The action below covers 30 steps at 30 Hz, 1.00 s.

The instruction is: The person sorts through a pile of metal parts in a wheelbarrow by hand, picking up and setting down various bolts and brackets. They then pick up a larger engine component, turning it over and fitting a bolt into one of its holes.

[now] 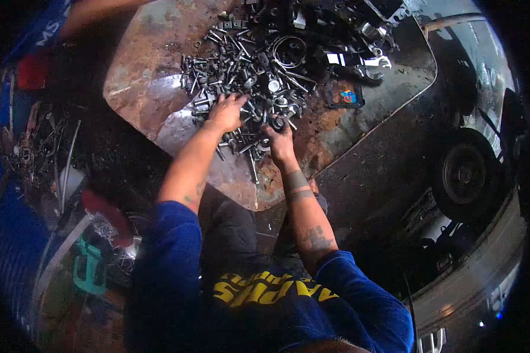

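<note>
A heap of loose bolts, nuts and other small metal parts (232, 62) covers the middle of a rusty, stained metal tabletop (141, 65). My left hand (225, 113) rests on the near left side of the heap, palm down, its fingers spread over the bolts with nothing visibly gripped. Just to its right, my right hand (280, 140) is closed around a dark ring-like metal part (280, 123), thumb and fingers at its sides. One long bolt (254, 169) lies below the heap between my forearms. A thin wire ring (290, 52) sits on the heap's far right.
Wrenches (368, 73) and a dark tray with a colourful sticker (346, 96) lie on the right of the tabletop. A vehicle wheel (464, 173) is at far right. On the left are a green plastic object (89, 267) and tangled scrap (38, 141). Another person's arm (97, 13) shows at top left.
</note>
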Each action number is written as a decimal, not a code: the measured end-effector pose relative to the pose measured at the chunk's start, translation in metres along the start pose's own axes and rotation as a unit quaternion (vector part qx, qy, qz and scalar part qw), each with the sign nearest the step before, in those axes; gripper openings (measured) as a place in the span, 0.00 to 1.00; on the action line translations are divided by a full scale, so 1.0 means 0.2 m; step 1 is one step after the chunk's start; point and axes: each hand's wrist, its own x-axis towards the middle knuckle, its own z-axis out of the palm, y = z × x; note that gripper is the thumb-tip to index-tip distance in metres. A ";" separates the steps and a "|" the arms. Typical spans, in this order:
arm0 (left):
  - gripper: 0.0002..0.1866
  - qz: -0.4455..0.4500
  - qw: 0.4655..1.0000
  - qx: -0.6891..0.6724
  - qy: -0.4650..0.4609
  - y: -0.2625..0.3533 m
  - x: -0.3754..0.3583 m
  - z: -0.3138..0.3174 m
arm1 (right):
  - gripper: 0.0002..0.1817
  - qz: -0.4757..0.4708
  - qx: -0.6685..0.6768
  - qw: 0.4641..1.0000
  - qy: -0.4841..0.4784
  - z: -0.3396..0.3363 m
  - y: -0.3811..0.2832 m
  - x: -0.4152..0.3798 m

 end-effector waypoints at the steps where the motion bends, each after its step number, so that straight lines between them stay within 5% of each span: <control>1: 0.37 -0.017 1.000 0.020 0.000 0.02 0.00 0.01 | 0.19 -0.003 -0.018 1.000 -0.010 -0.01 0.00 0.00; 5: 0.35 -0.055 0.997 0.051 -0.027 0.11 0.01 -0.12 | 0.19 0.005 -0.022 1.000 0.013 -0.01 -0.01 -0.01; 7: 0.34 -0.022 0.994 0.085 -0.058 0.08 0.02 -0.16 | 0.19 0.082 0.100 0.991 -0.021 -0.05 -0.01 -0.01; 11: 0.30 -0.048 0.998 0.042 0.011 0.00 -0.08 -0.14 | 0.20 0.065 0.146 0.981 0.114 -0.07 0.08 0.00; 13: 0.28 -0.040 0.998 0.028 0.048 -0.02 -0.10 -0.11 | 0.23 0.059 0.123 0.987 0.079 -0.11 0.12 0.05; 17: 0.28 -0.053 0.997 0.031 0.054 0.03 -0.13 -0.09 | 0.32 0.060 -0.114 0.975 0.183 -0.15 0.09 0.10; 19: 0.25 -0.049 0.994 0.040 0.086 0.09 -0.15 -0.11 | 0.32 -0.012 -0.268 0.941 0.208 -0.15 -0.02 0.05; 21: 0.21 -0.070 0.994 0.010 0.085 0.14 -0.17 -0.17 | 0.31 0.000 -0.277 0.929 0.246 -0.13 -0.05 -0.02; 24: 0.17 -0.016 0.981 -0.058 0.182 0.23 -0.29 -0.22 | 0.28 -0.033 0.029 0.994 0.101 -0.09 -0.06 -0.11; 25: 0.16 -0.014 0.979 -0.084 0.186 0.27 -0.34 -0.24 | 0.28 0.140 0.209 0.968 -0.006 -0.08 -0.08 -0.16; 27: 0.15 -0.014 0.981 -0.107 0.161 0.39 -0.44 -0.29 | 0.29 0.275 0.346 0.893 -0.086 -0.04 -0.17 -0.25; 30: 0.16 -0.027 0.989 -0.080 0.119 0.53 -0.55 -0.40 | 0.30 0.287 0.286 0.891 -0.203 -0.13 -0.04 -0.25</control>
